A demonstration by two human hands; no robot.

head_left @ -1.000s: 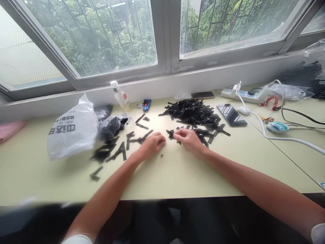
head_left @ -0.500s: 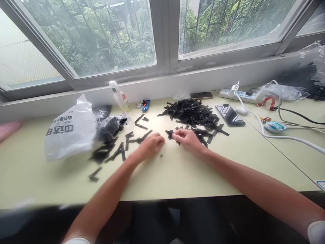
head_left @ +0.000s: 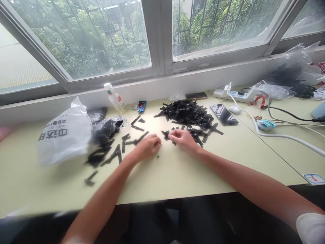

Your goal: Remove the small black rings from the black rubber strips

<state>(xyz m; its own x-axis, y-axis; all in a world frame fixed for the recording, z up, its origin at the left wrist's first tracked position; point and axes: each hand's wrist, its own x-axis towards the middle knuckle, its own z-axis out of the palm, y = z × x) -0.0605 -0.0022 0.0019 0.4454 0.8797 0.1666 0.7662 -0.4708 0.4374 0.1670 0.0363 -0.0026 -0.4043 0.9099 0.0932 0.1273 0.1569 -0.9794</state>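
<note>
My right hand (head_left: pixel 185 140) pinches a black strip (head_left: pixel 165 135) between thumb and fingertips, just in front of the loose pile. To its left, my left hand (head_left: pixel 148 146) is closed with the fingers curled in; whatever they hold is hidden. A tiny dark piece (head_left: pixel 157 156) lies on the table below the left fingertips. Behind the right hand rises a big heap of black strips (head_left: pixel 186 113), many with a small shiny spot. Several joined or crossed black strips (head_left: pixel 115 156) lie spread out left of my left hand.
On the left stand a white plastic bag (head_left: pixel 66 135), a clear bag of black pieces (head_left: pixel 105 130) and a bottle (head_left: pixel 114 98). A blue packet (head_left: pixel 142 106) lies at the back. Rightward are a phone (head_left: pixel 223 114), a power strip (head_left: pixel 235 95), cables and a round container (head_left: pixel 265 124).
The view has swung slightly to the right, so everything sits further left in it. Both hands keep nearly the same place over the table, and the right still pinches the strip.
</note>
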